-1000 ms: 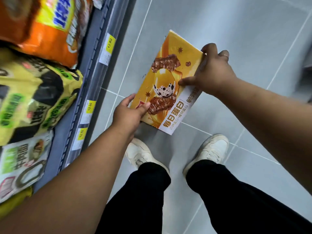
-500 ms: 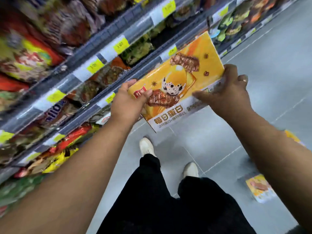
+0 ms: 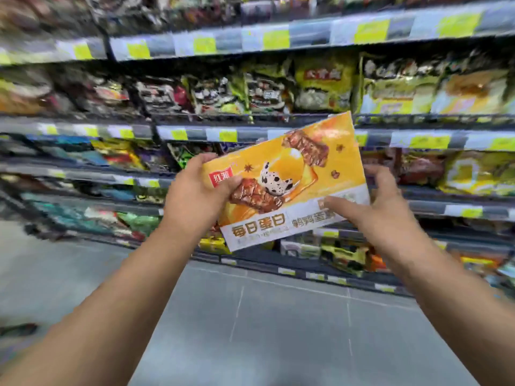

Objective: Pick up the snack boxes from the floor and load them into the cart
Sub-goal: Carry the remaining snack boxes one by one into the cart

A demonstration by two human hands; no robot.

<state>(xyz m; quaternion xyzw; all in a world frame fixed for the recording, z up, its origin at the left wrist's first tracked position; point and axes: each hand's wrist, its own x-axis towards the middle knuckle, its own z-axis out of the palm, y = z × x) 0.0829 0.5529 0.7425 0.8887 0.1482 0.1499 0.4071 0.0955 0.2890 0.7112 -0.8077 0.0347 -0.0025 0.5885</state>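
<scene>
An orange and white snack box [image 3: 295, 174] with a speckled egg picture is held up at chest height, tilted with its right end higher. My left hand [image 3: 198, 196] grips its left end, thumb on the front face. My right hand [image 3: 373, 207] holds its lower right corner, thumb on the front and fingers behind. No cart is in view.
Store shelves [image 3: 250, 43] packed with snack bags and yellow price tags fill the view ahead, much of it blurred. Grey tiled floor [image 3: 264, 330] lies below my arms. A dark blurred object [image 3: 16, 328] lies on the floor at the far left.
The box has been lifted from near the floor up to shelf height with both hands on it. My view has swung up from my feet to the shelves.
</scene>
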